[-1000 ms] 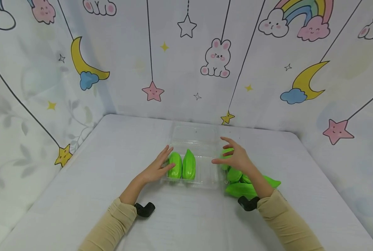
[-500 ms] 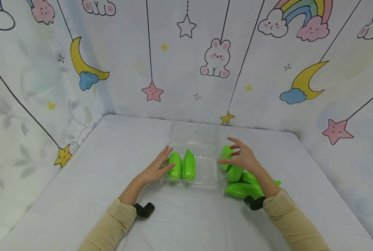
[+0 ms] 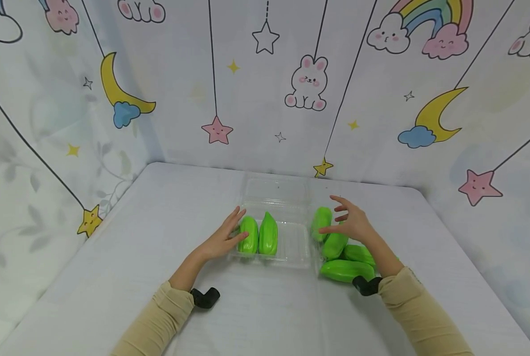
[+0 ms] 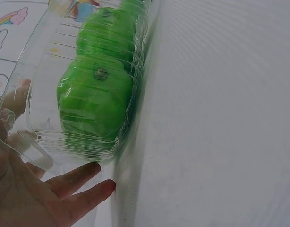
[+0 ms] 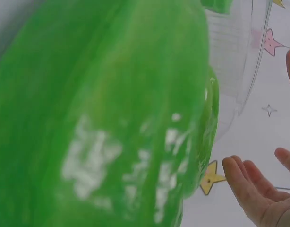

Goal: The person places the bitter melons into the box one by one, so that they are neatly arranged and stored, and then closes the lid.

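Note:
A clear plastic clamshell box [image 3: 293, 247] stands with its lid laid back. Inside, at its left, two elongated, ridged green gourds [image 3: 268, 237] lie side by side. My left hand [image 3: 221, 241] rests along the box's left wall, fingers spread and fairly straight; the left wrist view shows its fingers [image 4: 83, 198] at the clear wall. My right hand [image 3: 354, 225] is right of the box, over loose green gourds [image 3: 334, 245], thumb and fingers apart with nothing between them. One gourd [image 5: 107, 113] fills much of the right wrist view, with the right fingers [image 5: 249, 191] beyond it.
Several green gourds lie in a pile against the box's right side, the nearest one [image 3: 347, 271] lying crosswise. Behind the box is its clear lid [image 3: 277, 190]. The white tabletop [image 3: 265, 311] ends at a printed cloth backdrop [image 3: 256, 99].
My right hand has drawn away from over the box to the right, above the pile, uncovering a gourd beside the box. My left hand has stayed put.

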A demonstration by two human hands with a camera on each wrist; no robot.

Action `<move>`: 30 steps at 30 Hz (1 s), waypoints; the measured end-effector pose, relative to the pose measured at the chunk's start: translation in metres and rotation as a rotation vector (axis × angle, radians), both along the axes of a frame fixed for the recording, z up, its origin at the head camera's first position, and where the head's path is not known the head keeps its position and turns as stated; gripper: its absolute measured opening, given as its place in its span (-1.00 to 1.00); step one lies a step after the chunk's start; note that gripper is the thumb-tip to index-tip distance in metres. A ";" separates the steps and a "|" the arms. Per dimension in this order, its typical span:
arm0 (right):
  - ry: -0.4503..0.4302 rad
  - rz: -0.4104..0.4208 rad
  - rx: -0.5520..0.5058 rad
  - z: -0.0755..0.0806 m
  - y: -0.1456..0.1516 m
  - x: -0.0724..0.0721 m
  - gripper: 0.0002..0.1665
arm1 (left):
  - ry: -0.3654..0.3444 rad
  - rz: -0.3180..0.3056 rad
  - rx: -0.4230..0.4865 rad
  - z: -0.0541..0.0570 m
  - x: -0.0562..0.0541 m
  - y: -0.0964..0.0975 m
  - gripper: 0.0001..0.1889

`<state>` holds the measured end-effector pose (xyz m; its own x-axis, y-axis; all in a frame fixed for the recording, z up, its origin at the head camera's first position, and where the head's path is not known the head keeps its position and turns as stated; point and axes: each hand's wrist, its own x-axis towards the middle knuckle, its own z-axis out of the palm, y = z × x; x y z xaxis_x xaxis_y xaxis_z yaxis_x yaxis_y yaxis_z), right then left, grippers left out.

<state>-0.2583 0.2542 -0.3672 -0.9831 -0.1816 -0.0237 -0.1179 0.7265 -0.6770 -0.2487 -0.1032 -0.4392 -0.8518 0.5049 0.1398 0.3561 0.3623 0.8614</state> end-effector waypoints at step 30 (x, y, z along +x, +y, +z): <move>-0.007 0.090 0.198 -0.020 0.005 -0.023 0.19 | 0.011 -0.004 -0.007 0.021 0.014 0.003 -0.34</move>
